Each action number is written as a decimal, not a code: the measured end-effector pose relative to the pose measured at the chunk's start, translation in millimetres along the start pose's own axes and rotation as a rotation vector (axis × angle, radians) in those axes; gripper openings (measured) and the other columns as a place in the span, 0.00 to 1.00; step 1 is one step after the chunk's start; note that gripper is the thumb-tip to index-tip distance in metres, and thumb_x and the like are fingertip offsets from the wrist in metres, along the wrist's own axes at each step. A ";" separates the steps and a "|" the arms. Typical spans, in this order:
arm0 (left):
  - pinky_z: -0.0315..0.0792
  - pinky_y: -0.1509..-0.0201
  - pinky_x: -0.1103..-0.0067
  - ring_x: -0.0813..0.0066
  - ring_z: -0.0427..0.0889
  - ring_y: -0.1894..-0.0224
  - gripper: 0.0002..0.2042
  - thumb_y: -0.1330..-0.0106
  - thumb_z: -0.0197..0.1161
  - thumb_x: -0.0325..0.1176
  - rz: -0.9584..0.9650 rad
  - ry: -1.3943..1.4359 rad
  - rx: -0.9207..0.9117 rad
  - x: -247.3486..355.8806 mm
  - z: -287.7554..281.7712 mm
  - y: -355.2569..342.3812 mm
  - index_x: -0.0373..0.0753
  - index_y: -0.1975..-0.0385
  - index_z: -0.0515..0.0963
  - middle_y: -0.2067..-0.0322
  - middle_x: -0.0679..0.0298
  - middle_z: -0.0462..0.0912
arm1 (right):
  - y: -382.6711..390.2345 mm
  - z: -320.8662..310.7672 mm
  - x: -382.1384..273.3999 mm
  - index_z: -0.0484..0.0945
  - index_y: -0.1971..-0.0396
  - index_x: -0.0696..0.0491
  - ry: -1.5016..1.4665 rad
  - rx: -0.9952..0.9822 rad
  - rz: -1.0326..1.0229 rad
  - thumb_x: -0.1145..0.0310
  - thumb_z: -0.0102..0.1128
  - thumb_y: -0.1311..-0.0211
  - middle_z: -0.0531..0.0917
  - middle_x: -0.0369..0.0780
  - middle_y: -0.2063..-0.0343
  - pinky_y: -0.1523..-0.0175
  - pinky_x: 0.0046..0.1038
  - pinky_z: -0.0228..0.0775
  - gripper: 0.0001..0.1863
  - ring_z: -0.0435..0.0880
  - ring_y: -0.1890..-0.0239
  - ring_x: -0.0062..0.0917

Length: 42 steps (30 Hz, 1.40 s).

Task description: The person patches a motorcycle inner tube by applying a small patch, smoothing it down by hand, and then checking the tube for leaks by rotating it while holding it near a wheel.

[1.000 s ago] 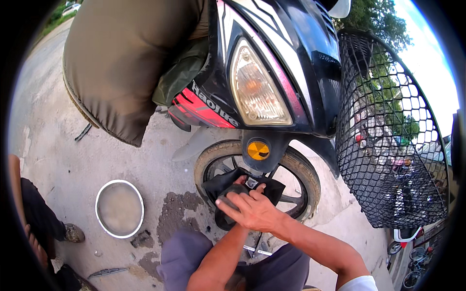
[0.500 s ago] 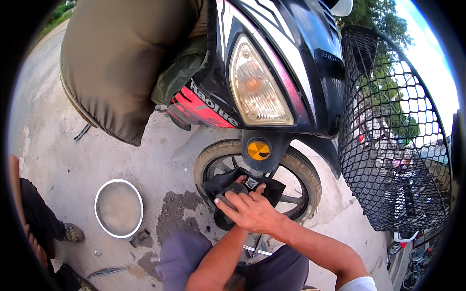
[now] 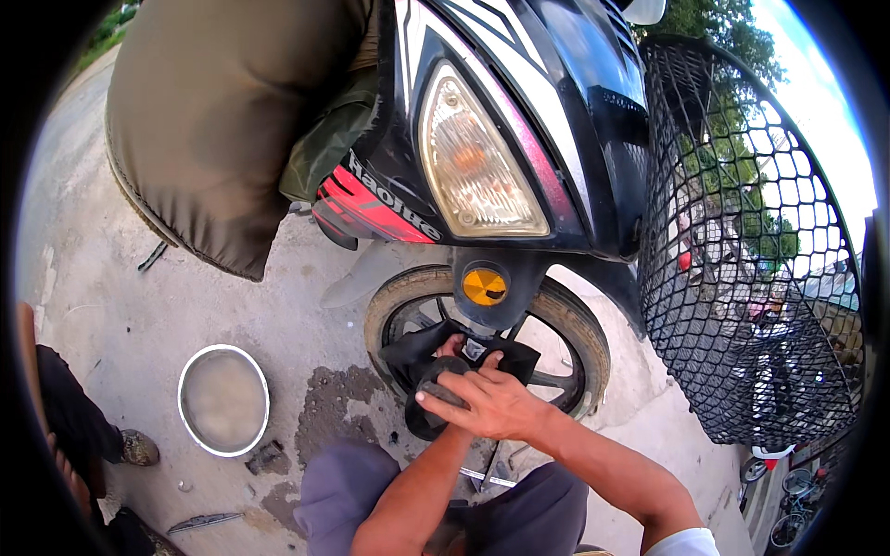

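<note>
A limp black rubber piece, seemingly an inner tube (image 3: 413, 350), is spread before the motorbike's front wheel (image 3: 582, 324). My left hand (image 3: 451, 346) is mostly hidden under my right forearm and the rubber; its fingertips show curled at the rubber's upper edge, closed on it. Across it lies my right hand (image 3: 496, 405), fingers bent over a dark, rounded lump (image 3: 439, 378) held against the rubber. What kind of thing the lump is cannot be made out. A small pale spot (image 3: 474, 349) shows on the rubber beside the fingers.
The motorbike's front fairing (image 3: 556, 120) and orange reflector (image 3: 485, 286) hang above my hands. At right is a black mesh basket (image 3: 742, 278). A round metal basin (image 3: 266, 408) of murky water stands left, near another person's shoe (image 3: 139, 447). A wiper-like strip (image 3: 204, 521) lies on the ground.
The view has shifted slightly. My right hand and the dark lump have moved a little down against the rubber. My left hand keeps its hold.
</note>
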<state>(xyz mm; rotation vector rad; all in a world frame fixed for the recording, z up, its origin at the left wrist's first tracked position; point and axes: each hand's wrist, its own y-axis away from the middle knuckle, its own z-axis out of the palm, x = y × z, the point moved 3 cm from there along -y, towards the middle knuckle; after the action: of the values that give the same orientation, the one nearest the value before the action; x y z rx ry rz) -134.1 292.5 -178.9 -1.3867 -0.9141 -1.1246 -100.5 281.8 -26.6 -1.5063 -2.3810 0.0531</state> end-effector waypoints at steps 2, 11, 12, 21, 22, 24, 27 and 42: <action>0.68 0.42 0.67 0.57 0.75 0.50 0.35 0.53 0.82 0.42 0.031 0.001 0.013 2.5 0.9 -2.2 0.32 0.48 0.71 0.54 0.55 0.76 | 7.8 13.2 21.9 0.73 0.39 0.43 0.042 -0.077 -0.026 0.67 0.59 0.49 0.76 0.39 0.52 0.59 0.30 0.74 0.31 0.80 0.65 0.27; 0.67 0.38 0.68 0.59 0.71 0.43 0.27 0.42 0.68 0.39 -0.059 0.175 -0.085 -16.6 8.1 -7.5 0.34 0.45 0.69 0.50 0.56 0.73 | 21.9 6.3 27.2 0.73 0.40 0.42 0.028 -0.078 -0.066 0.64 0.57 0.47 0.76 0.35 0.51 0.56 0.28 0.72 0.30 0.77 0.66 0.22; 0.66 0.37 0.67 0.59 0.71 0.43 0.30 0.45 0.71 0.40 -0.063 0.124 -0.082 -16.8 8.5 -1.6 0.34 0.45 0.69 0.49 0.56 0.72 | 21.8 5.6 20.0 0.73 0.40 0.42 0.031 -0.072 -0.065 0.64 0.57 0.47 0.76 0.35 0.51 0.56 0.28 0.72 0.30 0.77 0.66 0.22; 0.66 0.40 0.66 0.58 0.71 0.46 0.38 0.52 0.81 0.40 -0.070 0.189 -0.034 -5.1 7.0 -3.4 0.33 0.43 0.67 0.51 0.54 0.71 | 34.5 1.3 8.5 0.76 0.43 0.42 0.023 0.001 -0.106 0.66 0.59 0.49 0.78 0.35 0.49 0.56 0.29 0.72 0.28 0.76 0.67 0.22; 0.66 0.40 0.65 0.58 0.71 0.46 0.38 0.52 0.80 0.40 -0.097 0.208 -0.040 5.5 1.6 -5.1 0.33 0.43 0.67 0.51 0.54 0.71 | 36.7 -6.9 2.8 0.76 0.43 0.42 -0.010 0.026 -0.133 0.66 0.59 0.49 0.78 0.36 0.48 0.56 0.29 0.72 0.28 0.76 0.67 0.22; 0.66 0.39 0.66 0.59 0.71 0.45 0.39 0.52 0.80 0.40 -0.221 0.258 -0.119 4.9 2.5 -4.2 0.33 0.42 0.67 0.50 0.54 0.71 | 39.8 4.1 23.3 0.76 0.42 0.42 0.005 -0.024 -0.124 0.66 0.59 0.49 0.77 0.35 0.48 0.56 0.29 0.71 0.29 0.76 0.67 0.21; 0.67 0.40 0.68 0.59 0.72 0.46 0.35 0.52 0.80 0.36 -0.104 0.237 -0.009 -6.2 6.0 -7.6 0.35 0.45 0.68 0.52 0.55 0.71 | 30.3 5.5 18.8 0.75 0.40 0.41 0.036 -0.028 -0.107 0.66 0.59 0.50 0.77 0.34 0.47 0.57 0.27 0.70 0.31 0.76 0.68 0.20; 0.66 0.37 0.68 0.57 0.71 0.44 0.34 0.50 0.79 0.35 -0.248 0.364 -0.052 -9.7 9.0 -5.2 0.35 0.45 0.68 0.49 0.54 0.71 | 36.9 13.1 32.2 0.75 0.40 0.39 0.000 0.007 -0.142 0.67 0.59 0.50 0.77 0.32 0.52 0.59 0.25 0.72 0.32 0.76 0.72 0.21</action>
<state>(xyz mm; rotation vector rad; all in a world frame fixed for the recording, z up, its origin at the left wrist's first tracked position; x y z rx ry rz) -140.4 302.7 -186.7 -1.0779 -0.8077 -1.5392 -84.7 328.5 -38.4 -1.3295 -2.4782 0.0279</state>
